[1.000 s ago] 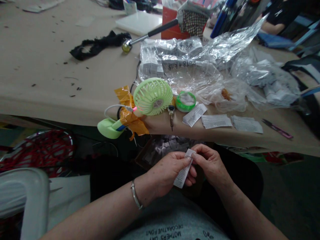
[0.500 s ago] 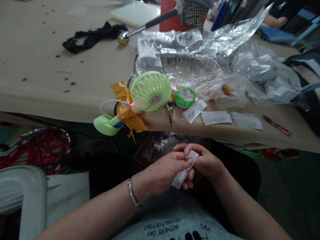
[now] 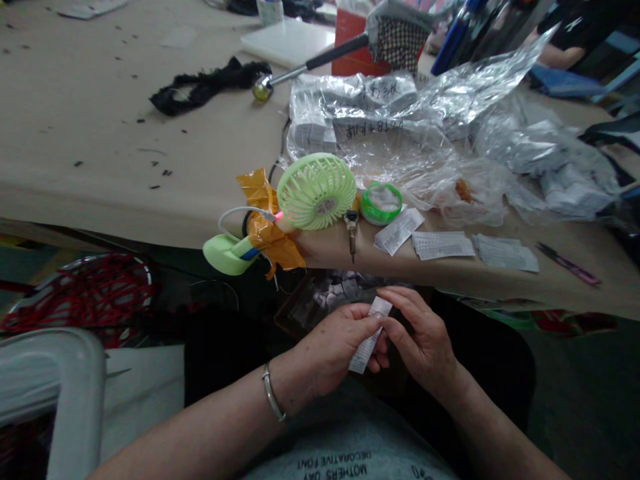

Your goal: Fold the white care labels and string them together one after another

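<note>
Over my lap, both hands pinch one small white printed label (image 3: 369, 335). My left hand (image 3: 334, 348), with a silver bangle on its wrist, grips the label's left edge between thumb and fingers. My right hand (image 3: 419, 337) pinches the label's top end with fingertips pressed together. Just beyond the hands, under the table edge, lies a clear bag of more labels (image 3: 330, 297). On the table's near edge lie three loose label stacks (image 3: 443, 245).
A green mini fan (image 3: 316, 191) taped with orange tape sits at the table edge beside a soldering-type tool (image 3: 352, 233) and a green tape roll (image 3: 381, 202). Clear plastic bags (image 3: 400, 127) of labels cover the right. Small scissors (image 3: 567, 263), black fabric (image 3: 207, 83), and a grey chair (image 3: 55, 393) at left.
My right fingers shifted along the label's top end, from wrapped beside it to pinching its tip. The view drifted slightly; the label stays between both hands.
</note>
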### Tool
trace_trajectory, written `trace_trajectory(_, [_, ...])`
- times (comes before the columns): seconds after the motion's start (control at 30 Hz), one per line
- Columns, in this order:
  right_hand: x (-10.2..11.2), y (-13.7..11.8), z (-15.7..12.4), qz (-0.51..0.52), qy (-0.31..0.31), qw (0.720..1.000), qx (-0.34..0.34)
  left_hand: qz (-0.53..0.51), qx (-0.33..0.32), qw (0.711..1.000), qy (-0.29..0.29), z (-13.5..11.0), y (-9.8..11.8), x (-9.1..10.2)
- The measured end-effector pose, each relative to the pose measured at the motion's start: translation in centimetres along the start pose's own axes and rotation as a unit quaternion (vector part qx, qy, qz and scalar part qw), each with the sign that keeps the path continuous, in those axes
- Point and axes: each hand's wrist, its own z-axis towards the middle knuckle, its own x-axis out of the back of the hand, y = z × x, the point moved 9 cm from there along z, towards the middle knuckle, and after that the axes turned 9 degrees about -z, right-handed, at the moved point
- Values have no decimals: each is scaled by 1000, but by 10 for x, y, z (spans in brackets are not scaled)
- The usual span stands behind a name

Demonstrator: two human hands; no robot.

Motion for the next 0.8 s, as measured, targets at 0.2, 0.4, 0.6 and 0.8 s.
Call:
trace_trajectory(0.2, [-7, -1, -2, 23, -1, 1000, -1, -10, -5, 1000, 12, -3, 2, 4])
trace_trajectory(0.4, [-26, 29, -7, 225, -4, 958, -176, -8, -45, 999, 0, -5, 7, 7])
trace_trajectory(0.6, [-54, 41, 0, 395, -48, 875, -277, 41, -92, 995, 30, -9, 17, 12])
trace_trajectory(0.8, [-52, 33, 17, 342, -47, 901, -264, 139, -184, 969, 86, -13, 39, 22])
